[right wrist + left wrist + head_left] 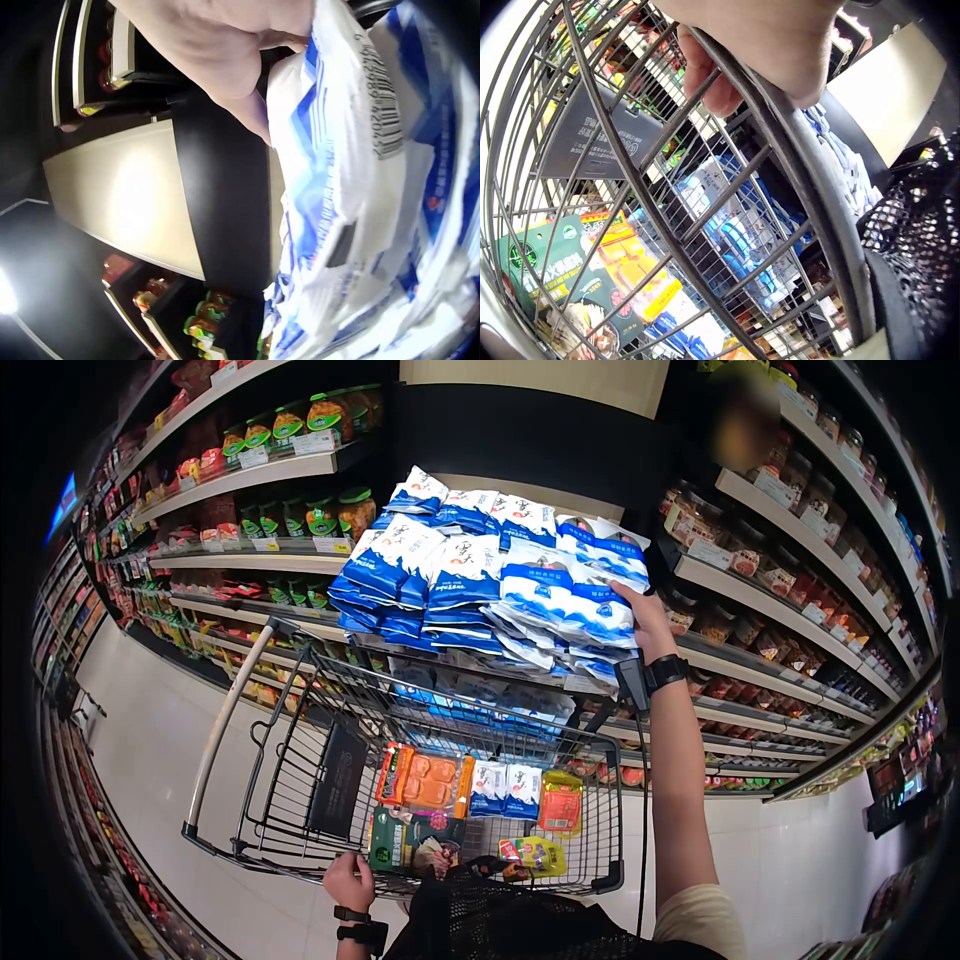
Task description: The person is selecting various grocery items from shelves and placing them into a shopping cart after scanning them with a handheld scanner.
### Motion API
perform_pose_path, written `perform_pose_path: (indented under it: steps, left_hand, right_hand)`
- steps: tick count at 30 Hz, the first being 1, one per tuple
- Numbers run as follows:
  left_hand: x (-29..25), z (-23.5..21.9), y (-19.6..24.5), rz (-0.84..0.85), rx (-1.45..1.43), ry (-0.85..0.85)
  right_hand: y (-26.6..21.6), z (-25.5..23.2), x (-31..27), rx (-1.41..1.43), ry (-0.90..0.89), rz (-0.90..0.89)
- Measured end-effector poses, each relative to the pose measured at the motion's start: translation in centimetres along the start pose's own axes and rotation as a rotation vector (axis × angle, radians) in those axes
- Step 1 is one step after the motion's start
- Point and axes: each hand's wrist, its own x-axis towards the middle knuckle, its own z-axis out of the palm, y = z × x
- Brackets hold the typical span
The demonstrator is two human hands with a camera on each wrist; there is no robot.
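At the right of a stack of blue-and-white bags (462, 570), my right hand (648, 622) grips the edge of a blue-and-white bag (600, 612). The right wrist view has this hand (217, 49) at the top, beside the bag's barcode side (337, 172); some fingertips are hidden behind the plastic. Low in the head view, my left hand (350, 882) is at the near side of a wire cart (208, 740). In the left wrist view its fingers (718, 94) curl over the dark cart rim (799, 161).
Inside the cart lie an orange tray pack (430, 780), two small blue-and-white bags (505, 790), a green pack (390, 840), a red-and-yellow pack (560, 805) and a yellow pouch (540, 855). Shelves with jars (790, 575) stand right; shelves with green-lidded packs (290, 425) stand left.
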Motion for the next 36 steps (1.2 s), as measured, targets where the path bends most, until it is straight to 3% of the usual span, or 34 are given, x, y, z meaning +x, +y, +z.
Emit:
perform_pose_path:
  steps: [2,7,10,11,14,19,22,25,26,27,29,32,36]
  left_hand:
    - [0.1,0.0,0.0,0.022,-0.020,0.013]
    - [-0.5,0.0,-0.3,0.012,0.001,0.005]
    - [-0.9,0.1,-0.5,0.001,0.002,-0.002]
    - [-0.9,0.1,-0.6,-0.003,-0.002,-0.009]
    - [-0.5,-0.1,-0.4,0.025,-0.013,0.010]
    - [-0.1,-0.2,-0.9,0.014,0.000,0.006]
    - [-0.2,-0.1,-0.5,0.001,-0.003,0.024]
    - [0.0,-0.2,-0.5,0.004,-0.015,0.028]
    - [0.1,-0.2,-0.6,0.002,-0.015,0.030]
    - [0.0,-0.1,-0.8,0.016,-0.017,0.040]
    - [-1.0,0.0,-0.7,0.012,-0.024,0.030]
    - [0.2,-0.1,-1.1,0.044,-0.018,0.000]
    - [0.1,0.1,-1.0,0.022,0.004,-0.020]
  right_hand:
    - [-0.5,0.3,-0.6,0.210,-0.047,0.135]
    - [0.1,1.2,-0.9,0.200,-0.100,0.199]
    - [-0.1,2.0,-1.1,0.009,-0.138,-0.033]
    - [-0.9,2.3,-1.8,0.009,-0.141,-0.033]
    - [-3.4,3.7,-3.6,0.211,-0.230,-0.120]
    - [-4.1,7.7,0.7,0.480,-0.319,0.087]
    - [-3.1,10.6,3.5,0.286,-0.171,0.025]
    - [-2.6,10.1,4.6,-0.358,0.041,-0.061]
    - [-2.0,9.1,5.2,-0.707,0.050,-0.166]
    - [-1.9,8.6,5.7,-0.927,0.008,-0.150]
    - [-3.1,8.0,2.6,-0.883,-0.175,0.012]
    - [-5.5,8.8,-0.7,-1.001,-0.221,0.054]
    - [-5.6,9.7,-0.8,-0.955,-0.279,0.055]
